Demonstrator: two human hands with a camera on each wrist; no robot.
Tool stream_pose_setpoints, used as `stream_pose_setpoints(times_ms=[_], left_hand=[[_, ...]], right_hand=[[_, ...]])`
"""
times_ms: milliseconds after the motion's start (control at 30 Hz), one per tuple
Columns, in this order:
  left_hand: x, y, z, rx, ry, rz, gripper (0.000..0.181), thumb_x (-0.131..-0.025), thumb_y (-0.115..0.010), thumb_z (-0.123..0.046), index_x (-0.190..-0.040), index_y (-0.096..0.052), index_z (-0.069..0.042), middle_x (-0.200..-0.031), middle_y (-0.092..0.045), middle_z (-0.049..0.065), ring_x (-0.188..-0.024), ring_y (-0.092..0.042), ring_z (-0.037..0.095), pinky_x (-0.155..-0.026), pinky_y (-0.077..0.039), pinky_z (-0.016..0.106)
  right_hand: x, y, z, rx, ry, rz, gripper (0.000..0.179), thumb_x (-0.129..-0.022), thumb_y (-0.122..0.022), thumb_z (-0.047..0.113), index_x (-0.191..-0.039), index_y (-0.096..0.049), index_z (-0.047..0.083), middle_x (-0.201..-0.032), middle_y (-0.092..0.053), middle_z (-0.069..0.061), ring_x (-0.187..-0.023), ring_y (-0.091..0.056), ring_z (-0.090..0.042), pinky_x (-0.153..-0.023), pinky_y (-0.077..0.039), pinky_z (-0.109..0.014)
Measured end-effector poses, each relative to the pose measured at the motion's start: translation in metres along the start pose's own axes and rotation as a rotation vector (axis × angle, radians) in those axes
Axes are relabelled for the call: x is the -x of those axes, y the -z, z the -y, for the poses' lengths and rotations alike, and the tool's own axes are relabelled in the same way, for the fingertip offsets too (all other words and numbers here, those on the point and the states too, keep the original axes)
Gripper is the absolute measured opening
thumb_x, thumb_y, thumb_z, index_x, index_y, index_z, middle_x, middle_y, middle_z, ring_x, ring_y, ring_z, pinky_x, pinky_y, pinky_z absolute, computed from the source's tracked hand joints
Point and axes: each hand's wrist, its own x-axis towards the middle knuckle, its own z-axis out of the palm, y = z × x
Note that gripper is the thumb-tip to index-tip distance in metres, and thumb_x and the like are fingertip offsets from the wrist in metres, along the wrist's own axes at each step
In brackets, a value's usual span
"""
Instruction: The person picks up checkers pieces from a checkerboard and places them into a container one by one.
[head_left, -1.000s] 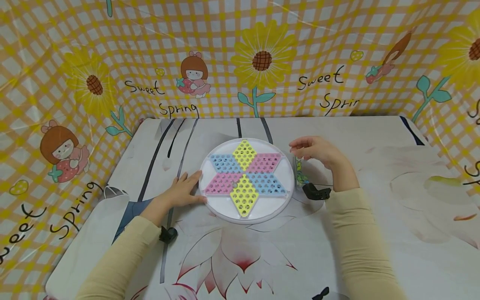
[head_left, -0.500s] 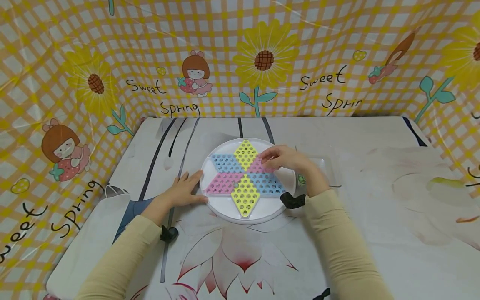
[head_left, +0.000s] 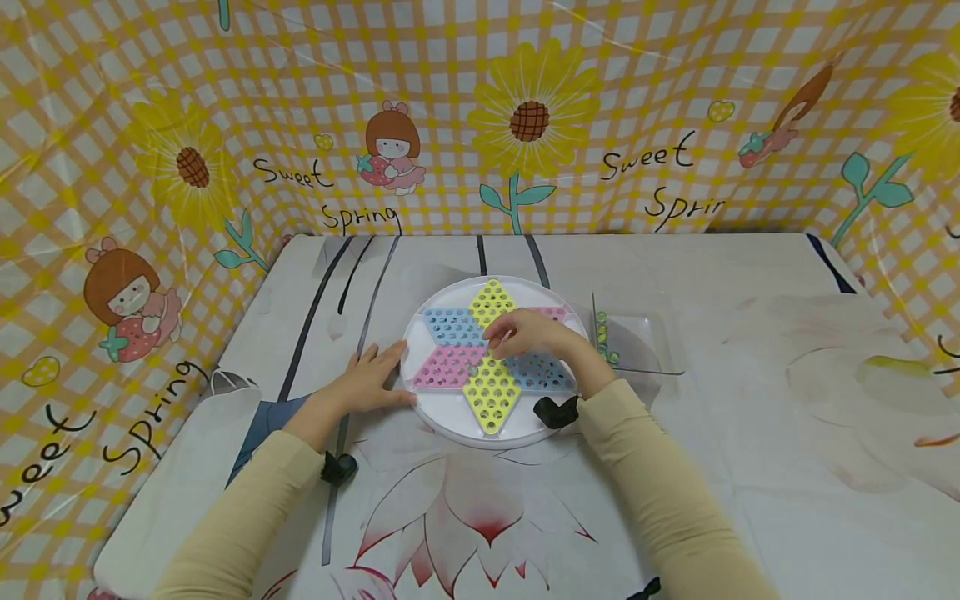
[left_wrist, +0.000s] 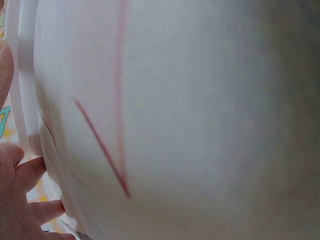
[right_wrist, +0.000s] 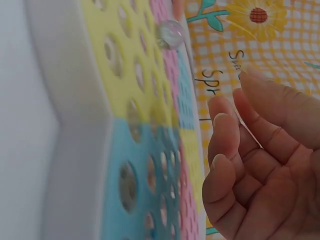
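A round white Chinese checkers board (head_left: 427, 421) bears a six-pointed star of yellow, pink and blue holes. My left hand (head_left: 363, 382) touches the board's left rim with fingers spread; several of its fingers (left_wrist: 32, 175) show in the left wrist view. Over the star's middle is my right hand (head_left: 532, 335), its fingers bent and thumb near the index finger. In the right wrist view the bent fingers (right_wrist: 222, 135) hide whatever may lie between the tips. One clear marble (right_wrist: 171, 35) sits on the board near the star's centre.
Right of the board stands a clear plastic box (head_left: 652, 333) with several green and yellowish marbles (head_left: 603, 333) along its left side. A patterned white cloth (head_left: 480, 533) covers the table. A checked sunflower curtain (head_left: 442, 50) hangs behind it.
My right hand has moved left from above the marble box to over the middle of the board, uncovering the box. My left hand has stayed at the board's left rim.
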Motion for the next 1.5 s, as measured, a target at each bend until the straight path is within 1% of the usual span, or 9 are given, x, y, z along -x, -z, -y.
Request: stream_pose_setpoints(times_ms=[167, 300, 500, 700, 1000, 1133, 1367, 1467, 1500], left_hand=[[0.000, 0.000, 0.000, -0.003, -0.006, -0.004, 0.097, -0.079, -0.062, -0.053, -0.147, -0.013, -0.005, -0.152, -0.014, 0.014, -0.136, -0.005, 0.047, -0.105, -0.002, 0.064], [0.000, 0.000, 0.000, -0.006, -0.009, -0.006, 0.097, -0.079, -0.062, -0.053, -0.147, -0.013, -0.005, -0.152, -0.014, 0.014, -0.136, -0.005, 0.047, -0.105, -0.002, 0.064], [0.000, 0.000, 0.001, -0.007, -0.010, -0.011, 0.097, -0.079, -0.063, -0.053, -0.147, -0.013, -0.004, -0.152, -0.015, 0.014, -0.136, -0.005, 0.047, -0.105, -0.001, 0.064], [-0.001, 0.000, 0.002, -0.014, -0.013, -0.015, 0.096, -0.079, -0.063, -0.052, -0.147, -0.014, -0.005, -0.152, -0.017, 0.014, -0.136, -0.006, 0.047, -0.105, -0.003, 0.064], [0.000, 0.000, 0.001, -0.009, -0.010, -0.010, 0.097, -0.079, -0.062, -0.053, -0.147, -0.013, -0.006, -0.152, -0.016, 0.013, -0.136, -0.006, 0.047, -0.105, -0.003, 0.064], [0.000, 0.001, 0.001, -0.010, -0.009, -0.012, 0.096, -0.079, -0.063, -0.053, -0.147, -0.013, -0.006, -0.152, -0.016, 0.013, -0.136, -0.006, 0.046, -0.105, -0.003, 0.064], [0.001, 0.001, -0.001, -0.003, -0.007, -0.010, 0.096, -0.079, -0.063, -0.053, -0.147, -0.014, -0.006, -0.152, -0.015, 0.013, -0.136, -0.005, 0.046, -0.105, -0.003, 0.064], [0.001, 0.001, -0.001, 0.001, -0.004, -0.007, 0.096, -0.079, -0.063, -0.053, -0.147, -0.013, -0.006, -0.152, -0.015, 0.013, -0.136, -0.005, 0.046, -0.106, -0.002, 0.063], [0.002, 0.002, -0.001, 0.000, -0.004, -0.007, 0.096, -0.079, -0.062, -0.053, -0.147, -0.013, -0.006, -0.152, -0.015, 0.013, -0.136, -0.005, 0.046, -0.106, -0.002, 0.063]], right_hand=[[-0.007, -0.008, 0.001, 0.050, 0.014, 0.046, 0.032, -0.081, -0.065, 0.009, -0.113, -0.061, 0.001, -0.095, -0.064, -0.005, -0.082, -0.054, -0.014, -0.070, -0.046, -0.025], [-0.011, -0.012, 0.003, 0.072, 0.039, 0.080, 0.034, -0.080, -0.066, 0.008, -0.113, -0.061, 0.001, -0.096, -0.065, -0.005, -0.086, -0.055, -0.014, -0.075, -0.045, -0.024], [-0.014, -0.017, 0.009, 0.081, 0.020, 0.114, 0.033, -0.079, -0.066, 0.005, -0.111, -0.061, 0.001, -0.097, -0.064, -0.005, -0.084, -0.054, -0.013, -0.073, -0.045, -0.022], [-0.017, -0.022, 0.011, 0.107, 0.023, 0.124, 0.030, -0.078, -0.066, 0.003, -0.108, -0.063, 0.002, -0.094, -0.061, -0.004, -0.086, -0.052, -0.014, -0.078, -0.043, -0.022], [-0.023, -0.029, 0.012, 0.184, -0.003, 0.118, 0.025, -0.077, -0.068, 0.004, -0.102, -0.066, 0.007, -0.083, -0.056, -0.001, -0.078, -0.047, -0.013, -0.071, -0.041, -0.021], [-0.023, -0.031, 0.013, 0.192, -0.012, 0.124, 0.021, -0.077, -0.069, 0.004, -0.097, -0.067, 0.008, -0.081, -0.055, 0.000, -0.076, -0.047, -0.012, -0.069, -0.040, -0.020], [-0.023, -0.031, 0.014, 0.215, -0.007, 0.136, 0.016, -0.079, -0.068, 0.004, -0.095, -0.067, 0.007, -0.079, -0.053, -0.002, -0.075, -0.045, -0.013, -0.066, -0.038, -0.022], [-0.024, -0.031, 0.014, 0.227, -0.006, 0.144, 0.013, -0.079, -0.068, 0.004, -0.092, -0.068, 0.009, -0.079, -0.054, -0.002, -0.075, -0.046, -0.013, -0.068, -0.039, -0.022], [-0.023, -0.031, 0.014, 0.231, 0.009, 0.148, 0.012, -0.079, -0.068, 0.005, -0.090, -0.068, 0.010, -0.078, -0.054, -0.001, -0.074, -0.046, -0.013, -0.067, -0.039, -0.022]])
